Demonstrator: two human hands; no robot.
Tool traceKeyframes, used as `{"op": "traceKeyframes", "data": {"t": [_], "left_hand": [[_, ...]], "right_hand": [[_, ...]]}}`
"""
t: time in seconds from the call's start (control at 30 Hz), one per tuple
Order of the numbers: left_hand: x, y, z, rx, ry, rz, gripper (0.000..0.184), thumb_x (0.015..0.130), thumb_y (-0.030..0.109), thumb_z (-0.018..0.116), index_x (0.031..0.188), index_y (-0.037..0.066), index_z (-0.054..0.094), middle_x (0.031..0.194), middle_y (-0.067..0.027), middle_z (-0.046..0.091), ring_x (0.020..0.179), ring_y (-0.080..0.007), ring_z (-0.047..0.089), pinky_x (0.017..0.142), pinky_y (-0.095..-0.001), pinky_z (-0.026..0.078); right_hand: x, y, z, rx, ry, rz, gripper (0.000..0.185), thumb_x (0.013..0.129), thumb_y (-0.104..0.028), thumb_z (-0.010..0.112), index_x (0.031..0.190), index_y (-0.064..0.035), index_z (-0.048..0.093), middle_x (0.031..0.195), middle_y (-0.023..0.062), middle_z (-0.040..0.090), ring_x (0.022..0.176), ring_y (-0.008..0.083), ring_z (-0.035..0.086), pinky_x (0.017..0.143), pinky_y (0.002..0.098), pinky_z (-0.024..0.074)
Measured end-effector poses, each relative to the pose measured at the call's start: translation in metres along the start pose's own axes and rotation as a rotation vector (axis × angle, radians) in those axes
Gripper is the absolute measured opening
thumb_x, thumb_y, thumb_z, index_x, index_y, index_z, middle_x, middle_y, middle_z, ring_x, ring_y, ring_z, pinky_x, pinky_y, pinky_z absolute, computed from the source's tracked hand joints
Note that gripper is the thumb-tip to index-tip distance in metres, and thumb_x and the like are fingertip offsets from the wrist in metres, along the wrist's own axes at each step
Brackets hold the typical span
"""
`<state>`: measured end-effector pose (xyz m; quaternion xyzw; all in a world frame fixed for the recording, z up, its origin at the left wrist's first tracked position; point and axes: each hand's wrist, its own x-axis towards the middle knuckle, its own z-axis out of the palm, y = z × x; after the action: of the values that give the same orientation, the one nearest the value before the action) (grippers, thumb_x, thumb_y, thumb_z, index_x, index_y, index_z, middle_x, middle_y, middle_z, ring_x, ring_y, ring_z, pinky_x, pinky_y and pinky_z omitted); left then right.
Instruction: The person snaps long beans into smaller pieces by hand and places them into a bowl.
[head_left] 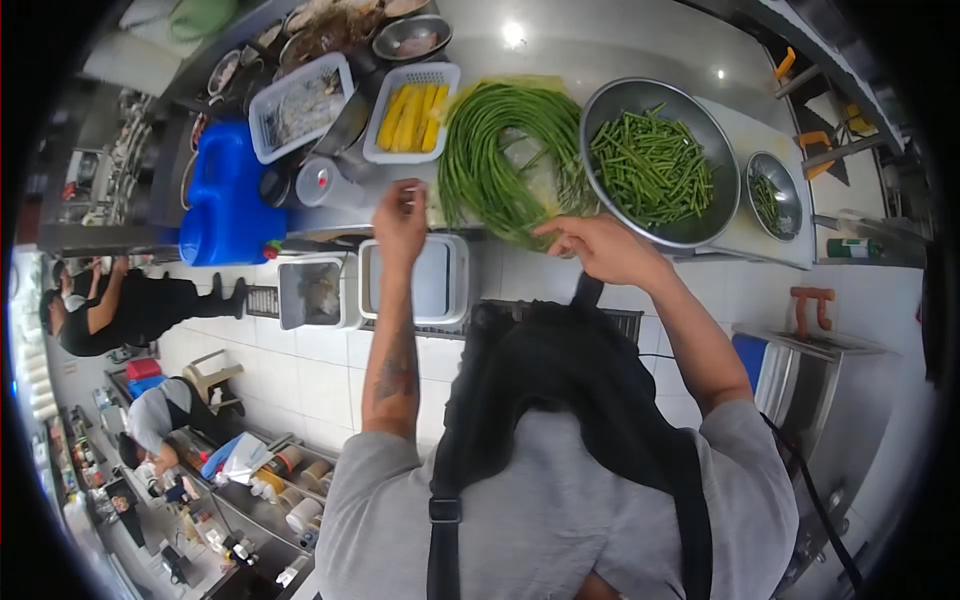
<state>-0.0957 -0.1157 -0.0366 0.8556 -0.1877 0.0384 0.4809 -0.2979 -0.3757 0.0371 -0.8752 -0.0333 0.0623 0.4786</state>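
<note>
My left hand (400, 222) is raised over the counter's front edge, its fingers curled together in a pinch. Whatever may be between those fingertips is too small to make out. A large coil of long green beans (475, 150) lies on a yellowish plastic sheet to the right of that hand. At the coil's lower right end, my right hand (605, 248) touches the beans, with its index finger stretched out and a gap between the fingertips. Just beyond it stands a wide metal bowl (733, 190) holding cut green bean pieces (655, 165).
Left of the beans are a basket of yellow pieces (408, 118), a white basket (262, 135), a lidded clear container (325, 184) and a blue jug (225, 195). A small bowl (790, 215) rests on a cutting board (745, 130). Bins (460, 280) stand below. Two people work at left.
</note>
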Motion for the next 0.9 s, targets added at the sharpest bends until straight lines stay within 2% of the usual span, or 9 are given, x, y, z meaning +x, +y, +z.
{"op": "traceKeyframes", "data": {"t": [0.07, 0.17, 0.33, 0.5, 0.57, 0.73, 0.77, 0.83, 0.9], "left_hand": [[0.004, 0.034, 0.044, 0.032, -0.080, 0.025, 0.020, 0.090, 0.023, 0.071, 0.098, 0.005, 0.073, 0.077, -0.0131, 0.071, 0.064, -0.0214, 0.067, 0.061, -0.0335, 0.052], [0.023, 0.080, 0.094, 0.220, -0.208, 0.148, 0.018, 0.087, 0.020, 0.069, 0.098, 0.006, 0.073, 0.079, -0.0178, 0.069, 0.074, -0.0319, 0.069, 0.069, -0.0399, 0.054], [0.078, 0.094, 0.172, 0.530, -0.193, 0.480, 0.020, 0.087, 0.011, 0.061, 0.103, 0.011, 0.073, 0.099, -0.0183, 0.070, 0.082, -0.0332, 0.070, 0.074, -0.0429, 0.057], [0.119, 0.084, 0.202, 1.018, -0.460, 0.349, 0.020, 0.083, 0.010, 0.063, 0.100, 0.013, 0.074, 0.102, -0.0123, 0.073, 0.093, -0.0287, 0.073, 0.074, -0.0420, 0.060], [0.133, 0.088, 0.188, 0.920, -0.369, 0.491, 0.011, 0.083, 0.012, 0.062, 0.084, 0.007, 0.072, 0.089, -0.0170, 0.073, 0.083, -0.0351, 0.073, 0.072, -0.0461, 0.059], [0.141, 0.127, 0.112, 0.690, -0.487, 0.623, 0.013, 0.081, 0.016, 0.068, 0.090, 0.009, 0.074, 0.086, -0.0149, 0.073, 0.082, -0.0338, 0.072, 0.072, -0.0424, 0.058], [0.148, 0.141, 0.094, 0.483, -0.576, 0.699, 0.017, 0.081, 0.018, 0.070, 0.096, 0.010, 0.075, 0.086, -0.0139, 0.073, 0.081, -0.0332, 0.072, 0.072, -0.0412, 0.057], [0.153, 0.161, 0.074, 0.376, -0.346, 0.670, 0.025, 0.083, 0.025, 0.074, 0.105, 0.013, 0.075, 0.083, -0.0122, 0.073, 0.078, -0.0276, 0.072, 0.072, -0.0366, 0.056], [0.147, 0.207, 0.031, 0.282, -0.404, 0.519, 0.025, 0.088, 0.025, 0.072, 0.109, 0.010, 0.074, 0.083, -0.0107, 0.073, 0.075, -0.0214, 0.071, 0.072, -0.0322, 0.056]], "right_hand": [[-0.014, -0.002, -0.029, 0.094, -0.009, 0.200, 0.037, 0.087, -0.017, 0.070, 0.122, -0.0049, 0.063, 0.089, 0.0133, 0.074, 0.082, 0.0273, 0.072, 0.075, 0.0362, 0.0540], [-0.028, 0.028, -0.042, 0.162, 0.003, 0.072, 0.037, 0.087, -0.021, 0.072, 0.120, -0.0048, 0.065, 0.085, 0.0123, 0.075, 0.078, 0.0265, 0.072, 0.074, 0.0349, 0.0537], [-0.033, 0.036, -0.055, 0.176, -0.104, 0.035, 0.040, 0.089, -0.019, 0.072, 0.126, -0.0065, 0.062, 0.098, 0.0098, 0.076, 0.087, 0.0241, 0.072, 0.079, 0.0351, 0.0572], [-0.037, 0.006, -0.063, 0.139, -0.037, -0.040, 0.038, 0.088, -0.023, 0.071, 0.122, -0.0068, 0.064, 0.097, 0.0134, 0.075, 0.090, 0.0300, 0.071, 0.080, 0.0389, 0.0541], [-0.040, -0.004, -0.073, 0.144, -0.007, -0.010, 0.039, 0.087, -0.018, 0.071, 0.123, -0.0072, 0.064, 0.098, 0.0137, 0.074, 0.090, 0.0278, 0.072, 0.081, 0.0375, 0.0552], [-0.034, 0.025, -0.094, 0.193, 0.106, 0.066, 0.046, 0.084, -0.010, 0.074, 0.128, -0.0063, 0.062, 0.102, 0.0116, 0.072, 0.091, 0.0191, 0.069, 0.082, 0.0328, 0.0547], [-0.029, 0.020, -0.098, 0.135, 0.190, 0.074, 0.050, 0.084, -0.011, 0.074, 0.132, -0.0072, 0.059, 0.106, 0.0119, 0.072, 0.092, 0.0181, 0.068, 0.083, 0.0330, 0.0544], [-0.009, 0.005, -0.102, 0.045, 0.421, 0.055, 0.067, 0.083, -0.013, 0.076, 0.144, -0.0104, 0.048, 0.132, 0.0146, 0.060, 0.094, 0.0201, 0.067, 0.084, 0.0340, 0.0547], [0.014, -0.034, -0.115, -0.154, 0.627, -0.017, 0.076, 0.081, -0.016, 0.079, 0.149, -0.0125, 0.043, 0.145, 0.0167, 0.049, 0.102, 0.0251, 0.066, 0.089, 0.0356, 0.0543]]}}
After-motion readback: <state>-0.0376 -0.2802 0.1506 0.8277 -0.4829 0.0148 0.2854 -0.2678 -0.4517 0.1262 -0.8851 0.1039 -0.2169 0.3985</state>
